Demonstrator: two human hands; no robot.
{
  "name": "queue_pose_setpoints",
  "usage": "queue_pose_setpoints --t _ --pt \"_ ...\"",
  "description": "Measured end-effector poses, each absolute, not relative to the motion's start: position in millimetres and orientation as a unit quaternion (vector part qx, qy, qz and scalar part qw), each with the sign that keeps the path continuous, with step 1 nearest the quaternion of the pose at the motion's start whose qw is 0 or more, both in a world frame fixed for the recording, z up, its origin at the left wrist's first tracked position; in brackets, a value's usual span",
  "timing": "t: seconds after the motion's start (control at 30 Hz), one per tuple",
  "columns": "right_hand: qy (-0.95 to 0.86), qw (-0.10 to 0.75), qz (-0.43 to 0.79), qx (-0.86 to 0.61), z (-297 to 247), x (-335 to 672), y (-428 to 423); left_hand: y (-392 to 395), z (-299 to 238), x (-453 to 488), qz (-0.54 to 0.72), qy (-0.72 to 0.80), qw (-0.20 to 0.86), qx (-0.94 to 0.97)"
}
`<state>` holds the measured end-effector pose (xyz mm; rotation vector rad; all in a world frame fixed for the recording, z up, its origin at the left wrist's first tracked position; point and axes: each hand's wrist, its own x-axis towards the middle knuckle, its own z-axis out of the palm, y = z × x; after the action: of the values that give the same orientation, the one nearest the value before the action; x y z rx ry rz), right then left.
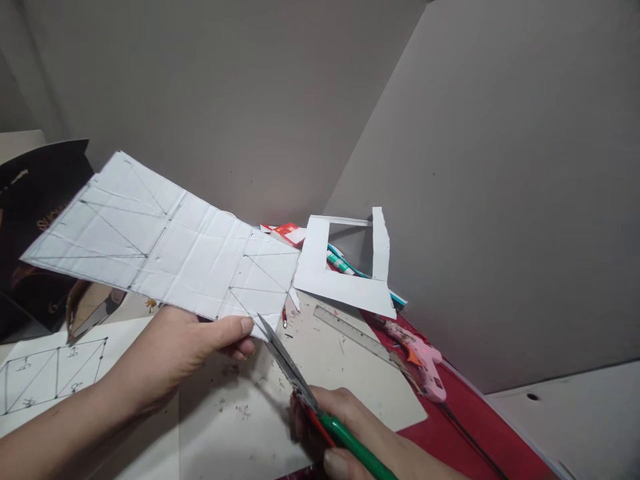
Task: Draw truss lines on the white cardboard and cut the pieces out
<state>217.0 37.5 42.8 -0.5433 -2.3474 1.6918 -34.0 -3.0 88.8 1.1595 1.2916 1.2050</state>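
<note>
My left hand (200, 340) pinches the lower edge of a white cardboard sheet (195, 247), thumb on top and fingers beneath. Pencil lines cross the sheet in triangles and rectangles, and it tilts up to the left above the table. In my right hand (350, 427) is a pair of scissors (287, 367) with a green and red handle. The blades point up and left, their tips at the sheet's lower right corner beside my left thumb. Whether the blades are cutting into the sheet I cannot tell.
A white cut-out frame (345, 283) stands behind the sheet. A clear ruler (350, 330) and a pink glue gun (417, 357) with a cable lie at the right. On the left are a black box (30, 220) and a paper with drawn triangles (55, 373). Grey walls (475, 167) rise behind.
</note>
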Motion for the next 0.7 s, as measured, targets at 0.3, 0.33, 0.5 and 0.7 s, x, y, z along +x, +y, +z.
queue_pose_setpoints --t 0.3,0.33,0.5,0.7 --pt "-0.774 0.118 0.599 -0.166 31.2 217.7 39.9 -2.8 93.0 -31.9 0.497 0.516 0.526 0.458" --pt "-0.777 0.122 0.595 -0.166 30.3 218.7 40.0 -2.4 92.8 -31.8 0.496 0.517 0.527 0.457" --pt "-0.778 0.110 0.593 -0.174 34.1 218.6 38.5 -1.4 91.6 -32.0 0.498 0.507 0.538 0.454" --pt "-0.774 0.103 0.598 -0.183 37.5 216.6 37.1 -1.4 91.3 -32.9 0.503 0.491 0.545 0.456"
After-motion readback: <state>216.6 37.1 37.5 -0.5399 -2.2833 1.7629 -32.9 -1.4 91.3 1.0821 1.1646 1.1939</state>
